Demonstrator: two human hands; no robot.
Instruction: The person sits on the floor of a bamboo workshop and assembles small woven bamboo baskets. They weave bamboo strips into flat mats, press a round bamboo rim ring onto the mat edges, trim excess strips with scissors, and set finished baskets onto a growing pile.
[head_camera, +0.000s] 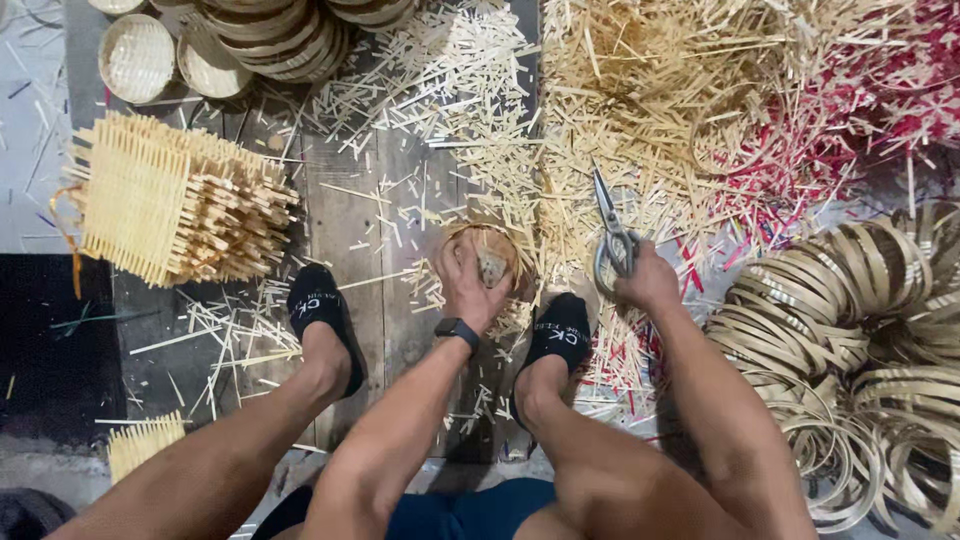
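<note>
My left hand (466, 283) presses down on a small round woven bamboo basket (492, 252) that rests on the wooden floor between my feet. It wears a dark watch on the wrist. My right hand (645, 280) holds a pair of metal scissors (611, 225) by the handles, with the blades pointing away from me and closed. The scissors hover over the loose bamboo strips to the right of the basket. Both of my feet, in black socks, rest on either side of the left hand.
A stack of flat woven bamboo mats (165, 200) lies at the left. Finished round baskets (235, 40) are piled at the top left. Loose pale and red-dyed bamboo strips (760, 110) cover the top right. Coiled bamboo rings (860, 320) heap at the right.
</note>
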